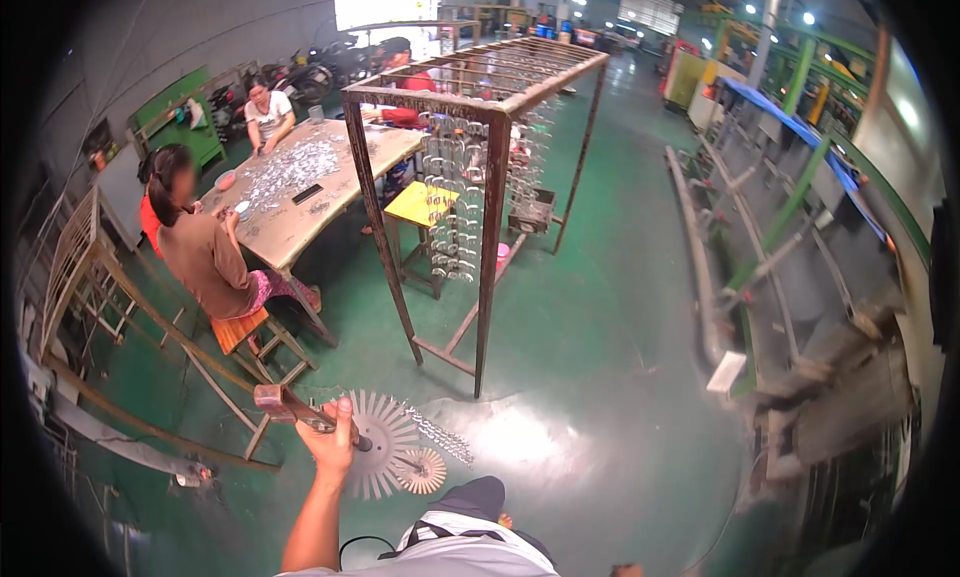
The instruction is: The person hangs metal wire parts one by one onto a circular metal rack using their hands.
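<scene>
Apparently, things stand partway: strands of metal pieces [462,182] are already hung from the top of the rack [492,197], beyond its near edge, while the bar [305,412] is not yet placed anywhere and is held over the floor [590,427], apart from the rack's near corner. It is clenched in the left hand [325,447]; at its far end a large disc [388,439] is carried (a smaller disc [424,470] is seen just beside). The right hand is barely shown, if at all, so its grip cannot be told. Loose parts [290,172] are left unhung, strewn toward the table's [278,245] far edge.
</scene>
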`<state>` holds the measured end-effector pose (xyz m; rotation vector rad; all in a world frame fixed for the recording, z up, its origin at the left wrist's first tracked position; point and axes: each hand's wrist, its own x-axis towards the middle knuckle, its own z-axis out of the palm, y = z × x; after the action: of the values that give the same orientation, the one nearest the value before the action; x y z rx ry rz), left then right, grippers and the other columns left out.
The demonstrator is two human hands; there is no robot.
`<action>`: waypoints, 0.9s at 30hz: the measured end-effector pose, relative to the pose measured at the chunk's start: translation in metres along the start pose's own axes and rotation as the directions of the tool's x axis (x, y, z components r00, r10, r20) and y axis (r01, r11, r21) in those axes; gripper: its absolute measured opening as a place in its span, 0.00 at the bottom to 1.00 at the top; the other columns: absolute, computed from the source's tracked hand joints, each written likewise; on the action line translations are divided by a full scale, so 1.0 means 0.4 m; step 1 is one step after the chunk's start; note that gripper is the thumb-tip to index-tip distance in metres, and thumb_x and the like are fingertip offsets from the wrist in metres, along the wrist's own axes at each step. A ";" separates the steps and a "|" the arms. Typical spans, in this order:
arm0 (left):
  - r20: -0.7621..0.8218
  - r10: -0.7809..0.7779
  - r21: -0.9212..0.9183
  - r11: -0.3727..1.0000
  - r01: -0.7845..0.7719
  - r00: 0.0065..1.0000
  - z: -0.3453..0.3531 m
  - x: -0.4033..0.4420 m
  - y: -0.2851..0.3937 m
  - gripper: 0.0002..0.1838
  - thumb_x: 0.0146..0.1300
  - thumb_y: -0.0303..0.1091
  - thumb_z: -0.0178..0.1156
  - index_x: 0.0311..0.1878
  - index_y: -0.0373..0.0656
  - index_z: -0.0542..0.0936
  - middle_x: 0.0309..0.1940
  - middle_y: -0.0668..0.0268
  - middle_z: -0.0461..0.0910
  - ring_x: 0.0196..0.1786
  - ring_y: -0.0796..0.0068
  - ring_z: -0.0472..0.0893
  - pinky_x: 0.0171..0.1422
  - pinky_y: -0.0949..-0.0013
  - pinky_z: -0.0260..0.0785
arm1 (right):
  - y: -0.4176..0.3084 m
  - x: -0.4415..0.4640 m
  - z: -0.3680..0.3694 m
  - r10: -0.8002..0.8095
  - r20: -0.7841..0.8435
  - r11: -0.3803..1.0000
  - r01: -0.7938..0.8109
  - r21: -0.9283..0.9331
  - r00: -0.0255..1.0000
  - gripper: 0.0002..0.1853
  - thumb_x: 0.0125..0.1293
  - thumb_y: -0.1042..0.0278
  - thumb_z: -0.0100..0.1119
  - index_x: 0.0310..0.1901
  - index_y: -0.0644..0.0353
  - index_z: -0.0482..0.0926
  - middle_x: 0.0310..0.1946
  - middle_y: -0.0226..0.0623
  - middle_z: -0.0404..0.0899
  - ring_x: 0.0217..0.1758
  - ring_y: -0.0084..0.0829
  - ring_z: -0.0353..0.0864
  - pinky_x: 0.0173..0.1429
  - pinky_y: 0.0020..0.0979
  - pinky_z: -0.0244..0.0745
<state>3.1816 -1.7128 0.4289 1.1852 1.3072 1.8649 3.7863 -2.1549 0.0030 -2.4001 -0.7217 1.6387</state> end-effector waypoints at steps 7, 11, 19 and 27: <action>-0.278 0.003 0.093 0.995 0.024 0.961 0.267 0.074 -0.123 0.27 0.72 0.38 0.66 0.19 0.46 0.62 0.11 0.70 0.65 0.11 0.81 0.64 0.15 0.73 0.59 | -1.252 0.286 -0.737 -0.399 -0.633 0.852 0.523 0.011 0.663 0.10 0.67 0.72 0.63 0.38 0.74 0.82 0.28 0.42 0.85 0.27 0.27 0.83 0.30 0.29 0.78; -0.333 0.049 0.119 0.993 -0.010 0.942 0.381 0.116 -0.178 0.27 0.72 0.36 0.65 0.20 0.47 0.60 0.11 0.69 0.65 0.11 0.79 0.65 0.14 0.73 0.59 | -1.725 0.422 -0.722 -0.560 -0.438 0.717 0.677 0.169 0.703 0.11 0.69 0.70 0.63 0.44 0.73 0.83 0.32 0.40 0.86 0.30 0.25 0.84 0.32 0.26 0.78; -0.487 0.192 0.271 0.961 -0.061 0.852 0.630 0.148 -0.163 0.27 0.73 0.36 0.63 0.21 0.46 0.59 0.13 0.68 0.64 0.12 0.80 0.65 0.13 0.74 0.59 | -2.587 0.252 -0.462 -0.932 0.183 0.346 0.917 0.197 0.312 0.15 0.68 0.66 0.69 0.49 0.69 0.85 0.30 0.31 0.84 0.32 0.20 0.80 0.38 0.25 0.75; -0.682 0.392 0.456 0.888 -0.061 0.617 0.895 0.199 -0.105 0.22 0.75 0.37 0.61 0.25 0.43 0.64 0.14 0.69 0.63 0.10 0.81 0.62 0.11 0.75 0.54 | -3.139 -0.036 -0.325 -0.877 0.273 -0.145 0.759 0.635 -0.396 0.14 0.70 0.69 0.67 0.52 0.67 0.84 0.40 0.32 0.85 0.41 0.21 0.81 0.47 0.25 0.77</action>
<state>3.4644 -1.4779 0.4636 0.7442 2.1588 2.5315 3.5184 -1.0459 0.5430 -0.1235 -1.7844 1.3764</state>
